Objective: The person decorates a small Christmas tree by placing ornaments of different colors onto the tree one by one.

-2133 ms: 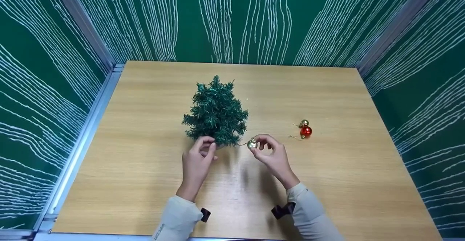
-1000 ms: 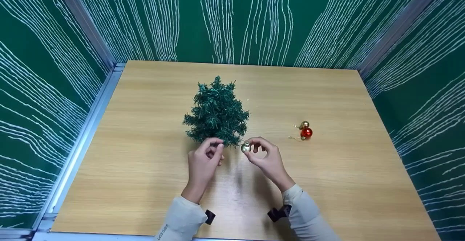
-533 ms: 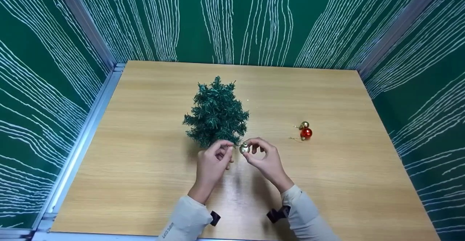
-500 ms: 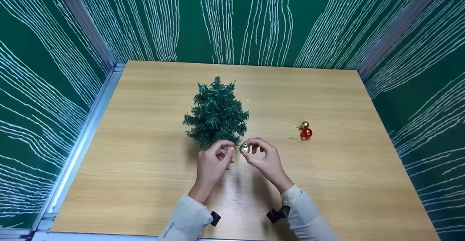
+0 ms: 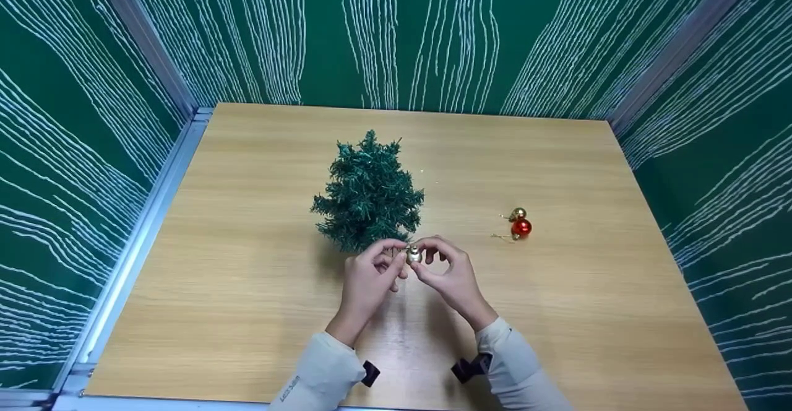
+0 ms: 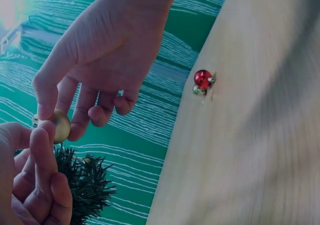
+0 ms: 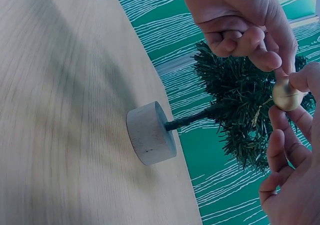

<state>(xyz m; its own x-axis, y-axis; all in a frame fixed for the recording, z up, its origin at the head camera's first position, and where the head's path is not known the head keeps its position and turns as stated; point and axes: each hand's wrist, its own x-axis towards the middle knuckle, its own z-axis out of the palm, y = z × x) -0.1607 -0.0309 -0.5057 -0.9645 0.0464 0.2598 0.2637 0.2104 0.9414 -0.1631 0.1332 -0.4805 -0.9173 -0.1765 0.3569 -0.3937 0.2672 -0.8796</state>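
A small gold Christmas bauble [image 5: 414,254] is between my two hands, just in front of the lower branches of a small artificial Christmas tree [image 5: 369,194]. My right hand [image 5: 455,278] pinches the bauble between thumb and forefinger. The left hand [image 5: 370,280] has thumb and forefinger pinched together at the bauble's cap side, as the left wrist view shows on the bauble [image 6: 62,127]. A thin gold cord [image 7: 259,113] trails from the bauble into the green needles in the right wrist view. The other fingers of both hands curl loosely.
A red bauble [image 5: 521,228] and a second gold bauble [image 5: 519,213] lie together on the wooden table [image 5: 588,275], cords attached. The tree stands on a round pale wooden base [image 7: 150,134]. Green panels with white lines [image 5: 421,39] enclose the table's back and sides.
My left hand has moved right, away from the tree's lower front, until its fingertips meet the bauble. The right hand has shifted slightly left with the bauble held throughout.
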